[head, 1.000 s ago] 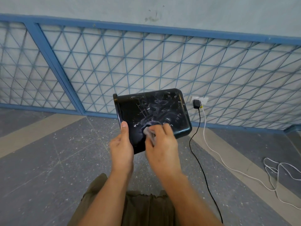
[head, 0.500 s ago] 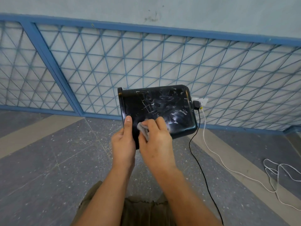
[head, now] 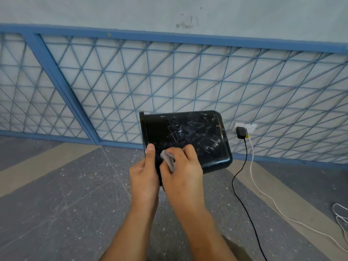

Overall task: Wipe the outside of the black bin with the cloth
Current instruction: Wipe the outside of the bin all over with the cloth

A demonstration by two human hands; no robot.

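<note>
A blue metal grille [head: 188, 81] runs along the pale wall, far beyond the fingertips of both hands. Below the hands lies a speckled grey floor [head: 56, 194] crossed by lighter bands.

The black bin [head: 197, 134] is held up off the floor, turned on its side. Its rim is above the left thumb and its rounded base is well out past the right fingers. The broad side facing the camera is covered in pale scratches and smears.

The left hand [head: 144, 172] grips the bin near the rim. Its thumb [head: 150, 151] lies straight along the outer face, and its other fingers are hidden behind the bin. The right hand [head: 182, 172] is just beside it, with its fingers [head: 189, 150] curled over a small grey cloth [head: 168, 159]. They press the bunched cloth against the lower part of the bin's face, between the right fingers and the left thumb.

To the right of the right fingers, well apart from them, a black cable [head: 243, 185] and a white cable [head: 263, 194] trail over the floor. Both rise to a white socket [head: 250, 126] on the wall, where a black plug [head: 240, 132] sits.
</note>
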